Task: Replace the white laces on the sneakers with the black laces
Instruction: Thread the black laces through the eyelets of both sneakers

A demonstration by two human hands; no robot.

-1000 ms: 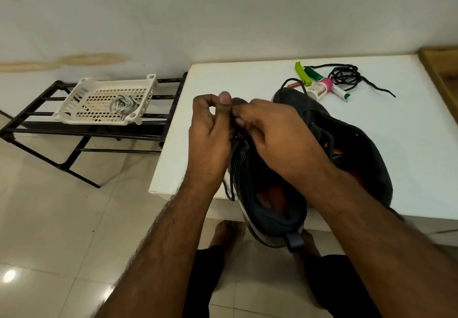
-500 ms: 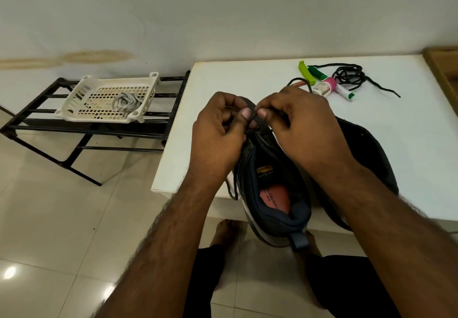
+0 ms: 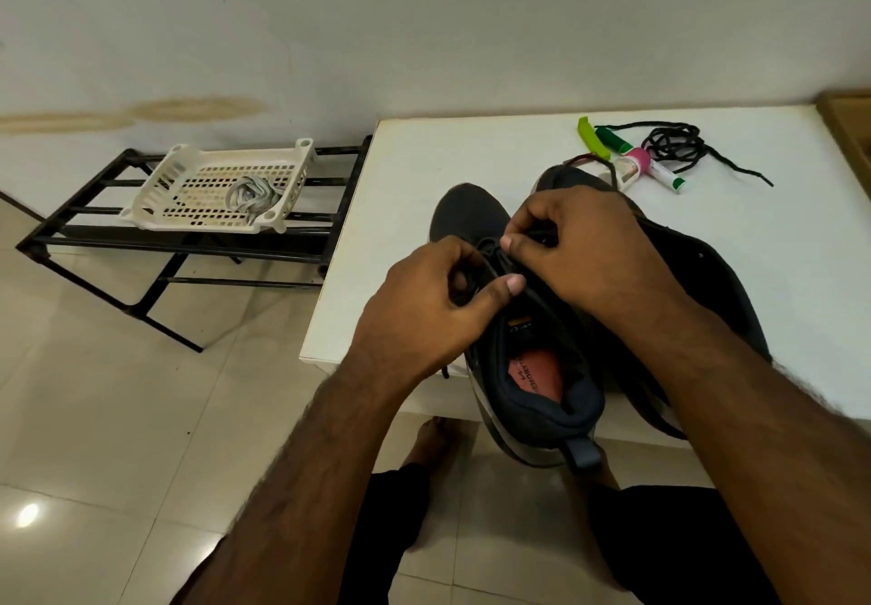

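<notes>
A dark sneaker (image 3: 537,368) with an orange insole lies on the white table (image 3: 424,170), its heel hanging over the near edge. A black lace (image 3: 490,251) runs through its eyelets. My left hand (image 3: 433,302) pinches that lace at the left side of the tongue. My right hand (image 3: 579,246) pinches the lace over the eyelets, close to the left thumb. A second dark sneaker (image 3: 707,284) lies to the right, partly under my right arm. A spare black lace (image 3: 678,144) is coiled at the table's back. White laces (image 3: 250,196) lie in a basket.
The white plastic basket (image 3: 155,194) sits on a black metal rack (image 3: 94,246) to the left of the table. Green and pink markers (image 3: 631,161) lie near the spare lace. A wooden edge (image 3: 848,123) borders the table at the right. My bare feet stand on the tiled floor below.
Both hands have moved lower and nearer along the sneaker's eyelets. The toe of the sneaker, hidden behind the hands before, now shows beyond them.
</notes>
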